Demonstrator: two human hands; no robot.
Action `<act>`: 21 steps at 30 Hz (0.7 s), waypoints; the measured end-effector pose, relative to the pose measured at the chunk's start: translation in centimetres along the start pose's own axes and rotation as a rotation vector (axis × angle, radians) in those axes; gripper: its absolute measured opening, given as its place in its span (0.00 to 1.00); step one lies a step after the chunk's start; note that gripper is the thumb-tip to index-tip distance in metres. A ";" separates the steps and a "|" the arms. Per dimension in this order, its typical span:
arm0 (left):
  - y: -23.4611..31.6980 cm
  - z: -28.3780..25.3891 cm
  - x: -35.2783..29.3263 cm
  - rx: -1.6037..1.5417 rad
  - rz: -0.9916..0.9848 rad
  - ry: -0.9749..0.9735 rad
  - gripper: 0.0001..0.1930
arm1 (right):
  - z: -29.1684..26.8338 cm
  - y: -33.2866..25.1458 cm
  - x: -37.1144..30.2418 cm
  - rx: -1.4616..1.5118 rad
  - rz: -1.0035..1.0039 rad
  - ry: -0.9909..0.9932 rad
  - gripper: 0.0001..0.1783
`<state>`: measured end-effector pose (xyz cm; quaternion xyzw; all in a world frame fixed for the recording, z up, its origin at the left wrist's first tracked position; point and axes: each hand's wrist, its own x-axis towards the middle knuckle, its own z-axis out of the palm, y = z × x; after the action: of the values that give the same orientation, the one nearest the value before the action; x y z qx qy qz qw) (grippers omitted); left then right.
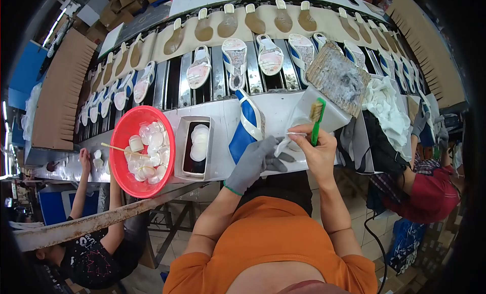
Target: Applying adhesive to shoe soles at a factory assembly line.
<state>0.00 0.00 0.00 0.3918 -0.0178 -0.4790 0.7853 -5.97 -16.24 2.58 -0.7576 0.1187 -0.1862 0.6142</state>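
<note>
My left hand (249, 165), in a grey glove with a green cuff, is closed around the lower part of a small white piece (282, 146), whose kind I cannot make out. My bare right hand (319, 148) pinches the upper end of that piece between thumb and finger. It also grips a green-handled toothbrush (317, 123) upright, its bristles pointing left. Just beyond my left hand, a blue and white sandal (248, 123) rests on the white table (215, 109). A translucent white tray (316, 111) lies beyond my right hand, partly covered by a stained, fuzzy-topped board (338, 77).
A red basin (142, 110) of clear round pieces and a stick stands left, beside a white box (188, 176) with pale discs. Shoes and brown soles (228, 25) line the conveyor (217, 66) ahead. White cloth (386, 111) lies right. People work on both sides.
</note>
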 end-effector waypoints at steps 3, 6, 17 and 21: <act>-0.2 0.0 0.0 0.197 -0.083 -0.034 0.21 | 0.0 0.0 0.1 0.044 -0.157 0.030 0.06; -0.1 0.7 -0.5 0.456 0.026 -0.051 0.14 | -0.6 -0.8 0.4 0.088 -0.158 0.065 0.06; -0.5 0.1 -1.9 0.870 0.272 -0.046 0.14 | -2.1 -0.6 1.1 0.070 -0.081 0.093 0.03; -0.3 -2.3 -0.7 1.513 0.908 0.450 0.17 | -2.4 -1.4 1.4 0.140 -0.128 0.115 0.03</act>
<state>0.30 1.87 -1.50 0.8422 -0.3262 0.1036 0.4166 -5.80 -18.63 4.55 -0.7070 0.0917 -0.2759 0.6447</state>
